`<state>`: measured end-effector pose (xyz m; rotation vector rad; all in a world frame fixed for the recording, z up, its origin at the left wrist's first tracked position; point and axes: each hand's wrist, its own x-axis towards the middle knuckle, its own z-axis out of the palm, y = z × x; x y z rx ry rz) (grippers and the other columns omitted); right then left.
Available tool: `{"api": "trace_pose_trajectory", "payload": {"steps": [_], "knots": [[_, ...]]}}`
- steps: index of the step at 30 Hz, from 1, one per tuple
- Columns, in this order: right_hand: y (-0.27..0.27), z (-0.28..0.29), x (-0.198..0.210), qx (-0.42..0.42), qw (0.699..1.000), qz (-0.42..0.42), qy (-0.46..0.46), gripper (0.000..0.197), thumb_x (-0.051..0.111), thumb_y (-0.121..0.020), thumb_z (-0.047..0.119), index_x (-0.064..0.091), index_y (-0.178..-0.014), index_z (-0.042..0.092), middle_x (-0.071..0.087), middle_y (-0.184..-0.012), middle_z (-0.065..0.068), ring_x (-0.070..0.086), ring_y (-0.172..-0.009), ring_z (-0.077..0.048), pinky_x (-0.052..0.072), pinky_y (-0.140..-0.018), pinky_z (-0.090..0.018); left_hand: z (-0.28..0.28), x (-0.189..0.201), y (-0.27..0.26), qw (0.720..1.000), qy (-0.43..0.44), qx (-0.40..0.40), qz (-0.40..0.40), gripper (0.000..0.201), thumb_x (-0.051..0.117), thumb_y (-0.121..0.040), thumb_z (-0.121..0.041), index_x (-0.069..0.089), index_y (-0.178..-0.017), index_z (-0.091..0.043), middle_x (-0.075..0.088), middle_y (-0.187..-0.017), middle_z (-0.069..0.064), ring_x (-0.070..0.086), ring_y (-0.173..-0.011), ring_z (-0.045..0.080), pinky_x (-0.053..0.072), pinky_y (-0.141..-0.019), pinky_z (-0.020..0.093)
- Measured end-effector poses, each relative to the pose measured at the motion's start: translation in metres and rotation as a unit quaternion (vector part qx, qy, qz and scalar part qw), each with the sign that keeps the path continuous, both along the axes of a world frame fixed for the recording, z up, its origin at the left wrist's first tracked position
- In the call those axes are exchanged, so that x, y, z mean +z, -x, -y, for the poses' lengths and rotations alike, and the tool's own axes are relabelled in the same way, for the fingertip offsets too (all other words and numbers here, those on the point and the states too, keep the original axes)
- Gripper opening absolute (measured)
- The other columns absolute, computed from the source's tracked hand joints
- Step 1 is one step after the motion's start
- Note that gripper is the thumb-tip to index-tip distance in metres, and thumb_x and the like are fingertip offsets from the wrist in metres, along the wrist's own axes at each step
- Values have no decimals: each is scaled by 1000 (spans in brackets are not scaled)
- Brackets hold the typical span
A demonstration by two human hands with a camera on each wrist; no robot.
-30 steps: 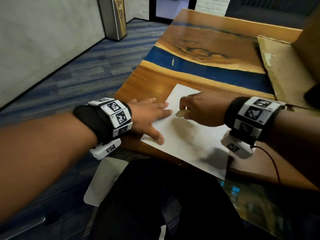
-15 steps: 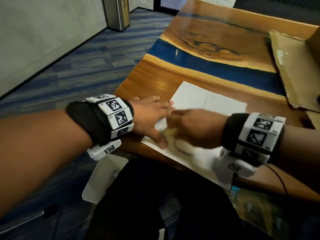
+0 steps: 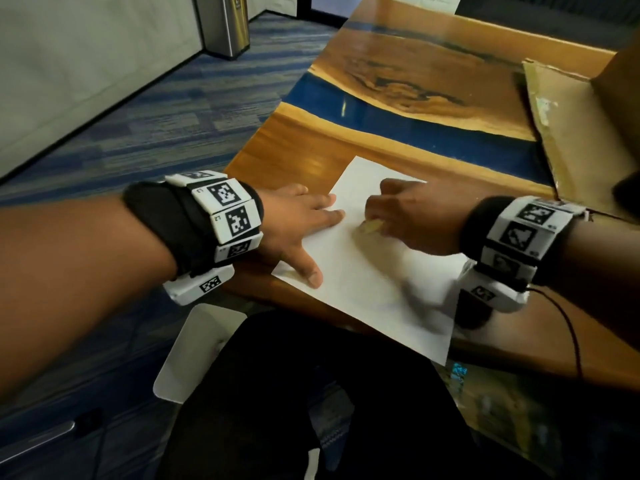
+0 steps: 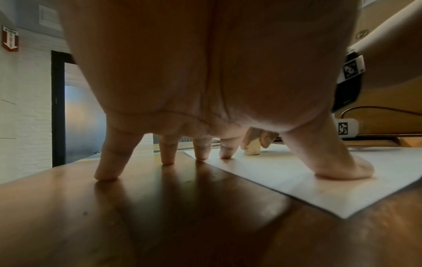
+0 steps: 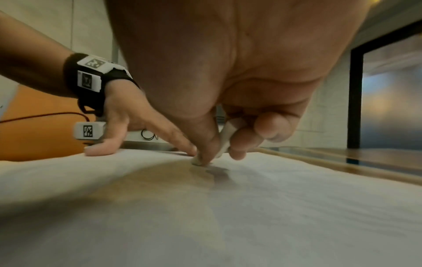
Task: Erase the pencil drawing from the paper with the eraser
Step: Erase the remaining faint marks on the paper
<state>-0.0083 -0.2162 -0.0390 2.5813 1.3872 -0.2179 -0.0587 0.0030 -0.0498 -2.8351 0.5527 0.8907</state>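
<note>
Eraser [image 3: 370, 226], pale stub, pinched on smooth white paper [image 3: 363, 289].

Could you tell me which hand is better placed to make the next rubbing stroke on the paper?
The right hand: it already pinches the pale cream eraser with its tip on the white paper sheet. The left hand lies flat, pinning the sheet's edge.

Eraser [image 3: 370, 226] on paper [image 3: 374, 282], left hand [image 3: 294, 226] beside it.

2 hands [image 3: 298, 223] [image 3: 415, 216], 1 eraser [image 3: 370, 226], 1 paper [image 3: 374, 282], 2 wrist cams [image 3: 197, 285] [image 3: 491, 292]
</note>
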Motion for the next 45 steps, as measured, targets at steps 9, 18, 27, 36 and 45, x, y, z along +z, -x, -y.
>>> {"api": "trace_pose_trajectory", "payload": {"steps": [9,18,27,36,45], "knots": [[1,29,5,-81,996,-30,11,24,48,-100,38,56,-121,30,49,-105,6,51,-86,-14,37,-60,-19,5,5,-5,999,-31,2,-13,121,60,-70,-81,-11,-157,-36,-16,-166,-10,-5,-153,33,12,-122,55],[-2,31,-5,-147,989,-31,-9,26,51,-98,40,56,-121,29,56,-110,2,49,-88,-15,29,-57,-17,38,6,6,999,-24,-26,39,123,53,-67,-90,6,-160,-25,-7,-168,-3,3,-153,23,20,-121,47],[48,22,-7,45,993,-107,-29,27,54,-97,34,56,-124,30,51,-108,4,57,-90,-16,51,-78,-33,36,-5,5,999,-11,-37,37,135,61,-63,-88,-4,-160,-21,-10,-168,4,2,-153,25,21,-121,49],[52,19,-9,59,991,-116,-36,28,53,-98,35,56,-125,31,47,-108,6,52,-90,-13,49,-80,-30,40,-6,0,999,-7,-33,19,132,64,-59,-88,-3,-159,-34,-7,-167,11,6,-152,36,20,-120,53],[59,37,-6,90,987,-130,-32,29,52,-98,34,56,-127,32,47,-110,9,54,-93,-9,49,-79,-24,50,3,-2,999,-33,-28,-7,121,66,-59,-86,-5,-152,-54,-4,-166,13,14,-150,40,26,-117,57]]}}
